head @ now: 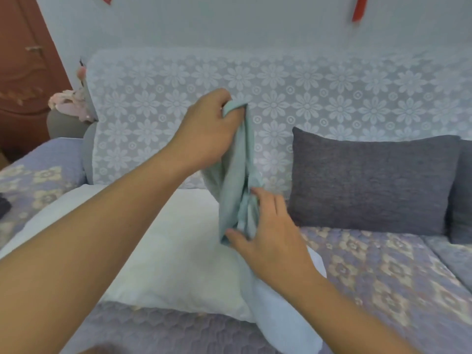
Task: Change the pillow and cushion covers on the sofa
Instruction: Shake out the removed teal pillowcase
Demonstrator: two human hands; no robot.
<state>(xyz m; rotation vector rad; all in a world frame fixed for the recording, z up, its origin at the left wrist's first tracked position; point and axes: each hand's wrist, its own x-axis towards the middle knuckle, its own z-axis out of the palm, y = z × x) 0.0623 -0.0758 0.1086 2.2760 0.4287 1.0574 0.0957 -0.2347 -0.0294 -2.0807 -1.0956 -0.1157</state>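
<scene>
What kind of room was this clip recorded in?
Most likely a home living room: a sofa with a floral lace cover over its back, a grey cushion leaning on it, and a brown door at the left.

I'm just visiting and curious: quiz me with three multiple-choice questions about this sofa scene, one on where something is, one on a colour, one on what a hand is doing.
1. Where does the white pillow lie?
A. on the sofa seat
B. on the floor
C. on top of the backrest

2. What colour is the cloth cover held up in the hands?
A. red
B. pale green
C. black

3. What is the left hand doing?
A. resting flat on the seat
B. gripping the top of the cover
C. holding the grey cushion

Answers:
1 A, it lies on the patterned seat below the hands.
2 B, the cloth is pale green.
3 B, its fingers curl round the cover's top, while the right hand holds it lower down.
</scene>
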